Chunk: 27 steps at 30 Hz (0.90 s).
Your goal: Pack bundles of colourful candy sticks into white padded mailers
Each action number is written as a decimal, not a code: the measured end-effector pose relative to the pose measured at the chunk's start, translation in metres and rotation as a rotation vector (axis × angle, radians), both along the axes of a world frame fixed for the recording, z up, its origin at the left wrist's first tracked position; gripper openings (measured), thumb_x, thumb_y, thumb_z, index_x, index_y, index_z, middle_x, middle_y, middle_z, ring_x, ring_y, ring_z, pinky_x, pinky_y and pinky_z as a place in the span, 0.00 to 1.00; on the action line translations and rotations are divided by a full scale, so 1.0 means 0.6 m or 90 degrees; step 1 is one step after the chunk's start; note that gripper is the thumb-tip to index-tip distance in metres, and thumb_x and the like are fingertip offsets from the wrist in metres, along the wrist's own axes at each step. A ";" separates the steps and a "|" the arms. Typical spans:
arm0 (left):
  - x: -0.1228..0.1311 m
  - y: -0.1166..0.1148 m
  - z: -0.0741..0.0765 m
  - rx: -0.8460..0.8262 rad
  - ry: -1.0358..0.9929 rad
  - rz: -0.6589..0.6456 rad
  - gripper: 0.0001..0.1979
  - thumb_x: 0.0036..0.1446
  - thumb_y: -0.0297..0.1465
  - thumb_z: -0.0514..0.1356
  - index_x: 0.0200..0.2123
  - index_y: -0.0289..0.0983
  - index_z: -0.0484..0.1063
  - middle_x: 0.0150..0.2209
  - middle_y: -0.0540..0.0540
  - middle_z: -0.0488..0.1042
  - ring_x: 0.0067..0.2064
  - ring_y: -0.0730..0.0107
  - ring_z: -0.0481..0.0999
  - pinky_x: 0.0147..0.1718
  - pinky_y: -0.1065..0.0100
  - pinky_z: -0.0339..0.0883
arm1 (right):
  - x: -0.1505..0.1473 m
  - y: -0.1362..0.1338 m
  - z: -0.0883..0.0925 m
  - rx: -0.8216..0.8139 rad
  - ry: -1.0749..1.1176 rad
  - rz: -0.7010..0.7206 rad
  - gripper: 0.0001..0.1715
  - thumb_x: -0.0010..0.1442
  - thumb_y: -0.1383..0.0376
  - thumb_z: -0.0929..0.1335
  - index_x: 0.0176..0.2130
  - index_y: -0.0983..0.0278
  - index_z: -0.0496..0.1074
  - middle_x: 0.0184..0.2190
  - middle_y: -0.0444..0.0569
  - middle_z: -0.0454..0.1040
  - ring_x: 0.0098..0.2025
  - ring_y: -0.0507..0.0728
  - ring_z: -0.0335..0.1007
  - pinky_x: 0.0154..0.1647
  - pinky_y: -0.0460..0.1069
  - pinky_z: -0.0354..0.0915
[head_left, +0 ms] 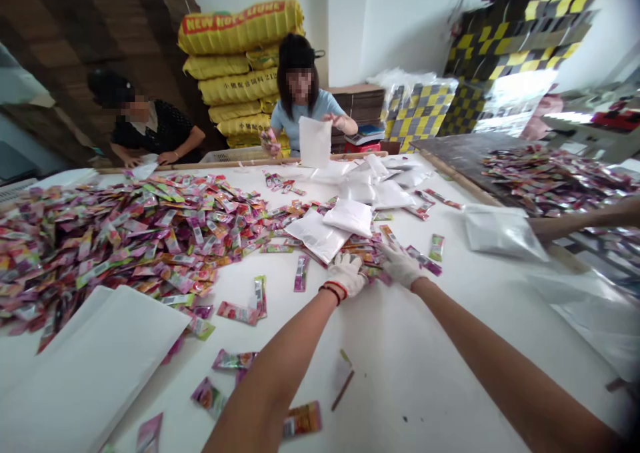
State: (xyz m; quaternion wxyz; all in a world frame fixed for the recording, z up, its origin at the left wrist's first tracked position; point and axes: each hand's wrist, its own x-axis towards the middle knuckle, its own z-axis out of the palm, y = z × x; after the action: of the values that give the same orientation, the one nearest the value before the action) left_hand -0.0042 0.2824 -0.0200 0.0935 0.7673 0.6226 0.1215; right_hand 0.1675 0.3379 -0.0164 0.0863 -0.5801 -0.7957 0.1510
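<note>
My left hand (346, 274), in a white glove with a red band at the wrist, lies with spread fingers beside a small group of colourful sachets (369, 251). On the other side of that group is my right hand (400, 265), also gloved, its fingers apart and touching the sachets. Just beyond my left hand a filled white bag (317, 234) rests on the table, and another white bag (349, 217) overlaps it. Neither hand is closed around anything.
A large sachet heap (165, 233) covers the left of the white table (400, 366). Flat white bags (100, 373) lie front left. Two people work across the table. From the right, another person's arm (585, 218) reaches to a filled bag (503, 231).
</note>
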 end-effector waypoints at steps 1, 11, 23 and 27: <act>0.000 -0.001 -0.007 -0.019 0.023 0.018 0.25 0.58 0.44 0.50 0.55 0.39 0.64 0.59 0.36 0.59 0.61 0.46 0.54 0.56 0.43 0.48 | -0.015 0.002 -0.006 -0.016 -0.044 -0.009 0.29 0.60 0.57 0.58 0.59 0.59 0.60 0.61 0.57 0.56 0.60 0.72 0.50 0.54 0.71 0.50; -0.081 -0.321 0.014 -0.127 0.033 -0.180 0.45 0.43 0.60 0.54 0.62 0.48 0.51 0.63 0.35 0.51 0.64 0.36 0.43 0.55 0.32 0.34 | -0.006 -0.350 -0.037 0.056 -0.160 0.126 0.29 0.55 0.48 0.62 0.53 0.56 0.67 0.63 0.59 0.54 0.62 0.74 0.44 0.55 0.72 0.39; -0.078 -0.299 0.086 -0.077 0.011 -0.269 0.08 0.52 0.27 0.53 0.33 0.38 0.72 0.34 0.47 0.72 0.36 0.67 0.71 0.36 0.68 0.64 | -0.010 -0.310 0.057 -0.050 0.031 0.079 0.16 0.55 0.67 0.61 0.42 0.63 0.72 0.42 0.53 0.74 0.42 0.57 0.70 0.44 0.49 0.61; -0.040 -0.265 0.055 -0.122 0.098 -0.307 0.09 0.47 0.29 0.57 0.33 0.38 0.74 0.36 0.44 0.73 0.38 0.61 0.71 0.37 0.64 0.65 | -0.058 -0.286 0.036 -0.106 -0.045 0.044 0.10 0.51 0.64 0.66 0.34 0.64 0.73 0.36 0.55 0.75 0.38 0.59 0.70 0.37 0.49 0.60</act>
State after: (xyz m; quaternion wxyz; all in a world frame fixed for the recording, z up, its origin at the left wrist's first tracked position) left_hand -0.0282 0.1231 0.0132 0.1443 0.8881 0.4358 -0.0223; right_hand 0.1326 0.1665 0.0051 0.0047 -0.5622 -0.8026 0.1991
